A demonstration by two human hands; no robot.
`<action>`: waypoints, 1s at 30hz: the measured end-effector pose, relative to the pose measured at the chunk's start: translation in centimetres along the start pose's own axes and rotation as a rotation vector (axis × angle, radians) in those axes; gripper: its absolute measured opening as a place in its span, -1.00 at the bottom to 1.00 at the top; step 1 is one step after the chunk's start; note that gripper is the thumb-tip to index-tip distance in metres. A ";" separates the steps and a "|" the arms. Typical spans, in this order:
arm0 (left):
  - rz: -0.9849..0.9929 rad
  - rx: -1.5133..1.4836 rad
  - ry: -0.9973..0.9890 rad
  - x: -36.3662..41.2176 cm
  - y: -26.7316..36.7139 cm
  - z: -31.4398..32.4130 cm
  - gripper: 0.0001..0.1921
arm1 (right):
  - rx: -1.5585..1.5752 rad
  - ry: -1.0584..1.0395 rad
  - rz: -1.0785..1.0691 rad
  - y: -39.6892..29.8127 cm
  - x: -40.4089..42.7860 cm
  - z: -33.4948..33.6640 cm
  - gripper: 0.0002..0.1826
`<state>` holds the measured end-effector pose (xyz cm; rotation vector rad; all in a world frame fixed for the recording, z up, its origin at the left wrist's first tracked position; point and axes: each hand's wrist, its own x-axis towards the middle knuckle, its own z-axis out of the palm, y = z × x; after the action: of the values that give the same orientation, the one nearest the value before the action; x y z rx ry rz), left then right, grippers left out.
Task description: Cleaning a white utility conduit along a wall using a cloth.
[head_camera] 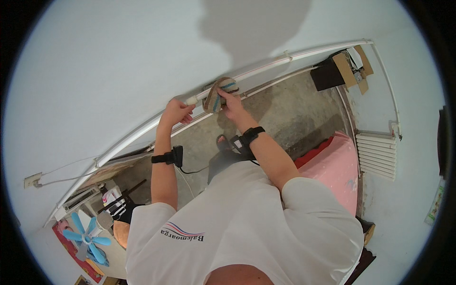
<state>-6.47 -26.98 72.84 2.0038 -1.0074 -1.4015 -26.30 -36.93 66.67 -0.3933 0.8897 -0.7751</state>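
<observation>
A long white pipe with a thin red line runs along the wall. Over it lies a folded striped cloth in brown, beige and blue, and my right hand grips it with the thumb on top. To the left of the cloth, a cream-coloured pipe fitting joins the pipe. My left hand is at this fitting, fingers bent and fingertips against or very near its lower side. Whether those fingers close on the pipe is hidden. Both wrists carry black straps with small devices.
A thinner pipe runs lower along the wall. Right lie an open cardboard box, a white radiator and a pink cover. Left are a wall socket with cables and a blue-bladed fan on a table.
</observation>
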 end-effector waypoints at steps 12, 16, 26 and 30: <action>-0.008 -0.009 -0.007 0.5 -0.8 -0.1 -0.58 | -0.095 -0.053 0.081 2.0 -0.9 1.7 -0.59; 0.012 -0.004 0.019 0.0 -0.2 0.2 -0.55 | -0.069 0.060 -0.089 -1.0 1.0 -1.3 -0.56; 0.006 -0.004 0.006 0.2 -1.0 0.0 -0.51 | -0.086 0.350 -0.323 -11.2 3.4 -6.3 -0.45; 0.014 0.003 -0.007 0.5 -0.9 0.1 -0.52 | -0.119 0.270 -0.317 -11.7 3.5 -7.4 -0.42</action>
<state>-6.19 -26.84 71.80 1.9922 -1.0253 -1.4011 -36.05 -47.35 67.46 -0.5518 1.1463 -1.0870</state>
